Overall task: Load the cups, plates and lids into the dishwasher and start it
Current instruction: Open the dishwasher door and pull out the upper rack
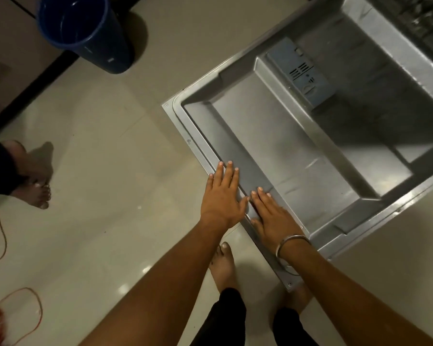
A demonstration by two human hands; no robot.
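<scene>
Now the dishwasher door (298, 136) lies folded down flat over the floor (110, 171), its steel inner face up. Both hands, left hand (221, 198) and right hand (273, 213), rest side by side on its near edge, fingers (229, 171) straight, released, grasping nothing.

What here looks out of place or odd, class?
A thin orange cord trails loose in loops across the pale tiled floor at far left, a likely trip hazard. The steel dishwasher door itself looks undamaged.
</scene>
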